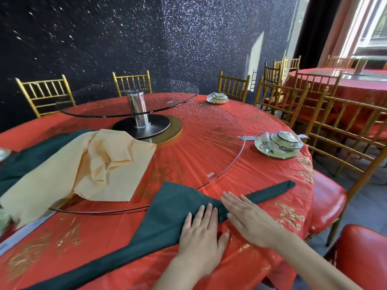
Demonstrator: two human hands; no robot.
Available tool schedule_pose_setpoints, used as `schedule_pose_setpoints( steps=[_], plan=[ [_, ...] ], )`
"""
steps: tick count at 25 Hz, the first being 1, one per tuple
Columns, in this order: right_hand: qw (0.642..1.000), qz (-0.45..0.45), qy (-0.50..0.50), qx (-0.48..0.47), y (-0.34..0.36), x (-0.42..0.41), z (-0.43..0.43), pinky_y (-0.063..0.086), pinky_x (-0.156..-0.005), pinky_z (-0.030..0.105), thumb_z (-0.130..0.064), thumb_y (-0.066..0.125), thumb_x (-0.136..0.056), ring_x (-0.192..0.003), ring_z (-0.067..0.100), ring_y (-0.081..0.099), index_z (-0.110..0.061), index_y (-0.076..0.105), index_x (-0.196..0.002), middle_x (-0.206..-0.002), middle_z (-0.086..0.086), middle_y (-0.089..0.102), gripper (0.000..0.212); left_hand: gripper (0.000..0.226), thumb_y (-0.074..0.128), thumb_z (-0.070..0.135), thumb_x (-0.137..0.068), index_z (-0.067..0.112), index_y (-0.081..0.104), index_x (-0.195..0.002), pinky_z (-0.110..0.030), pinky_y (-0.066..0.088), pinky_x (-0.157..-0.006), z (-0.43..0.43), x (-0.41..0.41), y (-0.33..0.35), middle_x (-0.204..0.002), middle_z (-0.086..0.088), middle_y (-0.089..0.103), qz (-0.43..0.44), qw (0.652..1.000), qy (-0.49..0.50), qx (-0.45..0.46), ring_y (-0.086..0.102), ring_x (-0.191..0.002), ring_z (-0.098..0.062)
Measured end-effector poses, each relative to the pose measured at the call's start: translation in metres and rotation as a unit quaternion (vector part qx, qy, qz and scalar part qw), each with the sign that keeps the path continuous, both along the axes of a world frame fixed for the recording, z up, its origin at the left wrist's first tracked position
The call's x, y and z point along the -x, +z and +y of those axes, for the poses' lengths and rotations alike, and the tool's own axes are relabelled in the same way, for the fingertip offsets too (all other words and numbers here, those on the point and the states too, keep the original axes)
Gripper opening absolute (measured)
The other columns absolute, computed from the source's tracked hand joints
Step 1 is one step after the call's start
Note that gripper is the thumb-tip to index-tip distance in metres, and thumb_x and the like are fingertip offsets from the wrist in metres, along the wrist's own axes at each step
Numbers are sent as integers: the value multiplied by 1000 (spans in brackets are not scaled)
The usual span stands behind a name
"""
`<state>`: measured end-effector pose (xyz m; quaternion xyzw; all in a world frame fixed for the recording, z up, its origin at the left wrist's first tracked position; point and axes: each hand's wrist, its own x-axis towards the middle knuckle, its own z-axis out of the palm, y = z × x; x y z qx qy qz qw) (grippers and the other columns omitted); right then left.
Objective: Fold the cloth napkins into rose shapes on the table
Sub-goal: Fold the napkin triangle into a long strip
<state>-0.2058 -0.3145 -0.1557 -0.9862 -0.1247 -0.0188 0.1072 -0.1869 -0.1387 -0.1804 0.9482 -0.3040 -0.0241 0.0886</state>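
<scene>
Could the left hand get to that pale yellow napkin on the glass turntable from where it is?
Probably yes: the left hand lies flat on the green napkin, and nothing stands between it and the yellow napkin.

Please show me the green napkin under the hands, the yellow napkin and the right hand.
green napkin [171,206]: head view, on its wide flat part.
yellow napkin [62,170]: head view, on its smooth lower part.
right hand [249,220]: head view, on the back of the hand.
</scene>
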Motion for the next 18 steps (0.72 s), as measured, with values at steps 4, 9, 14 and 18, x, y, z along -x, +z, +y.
schedule_pose_setpoints(
  steps=[4, 9, 14, 18],
  plan=[
    [1000, 11, 3, 20, -15, -2, -3, -16, -108, 14, -65, -22, -71, -137, -4, -13, -21, 8, -150, -152, -12, -4, 95, 73, 7, 54, -96, 18, 66, -119, -35, 44, -96, 4, 0, 1, -129, 1, 59, -25, 999, 17, -21, 57, -119, -13],
    [999, 5, 3, 33, -19, -4, -4, -19, -106, 13, -66, -26, -71, -137, -4, -14, -22, 5, -150, -152, -13, -7, 96, 79, 5, 56, -96, 13, 69, -114, -34, 32, -96, 40, 16, -5, -121, -2, 65, -20, 997, 35, -60, 62, -112, -14],
    [1000, -3, -9, 11, -21, -5, -2, -14, -109, 17, -75, -29, -65, -138, -2, -12, -21, 7, -150, -151, -13, -5, 107, 97, -16, 62, -86, 9, 47, -137, -31, 28, -112, 76, 22, 9, -146, -5, 38, -27, 993, 104, -55, 41, -133, -11],
    [999, -17, 35, 21, -12, -4, 38, -11, -111, 22, -70, -26, -69, -141, 3, -6, -24, 9, -150, -148, -15, -4, 100, 113, -31, 72, -57, 13, -6, -150, -32, -13, -113, 75, 27, 13, -157, -1, -13, -23, 993, 96, -60, -14, -145, -13]
  ],
)
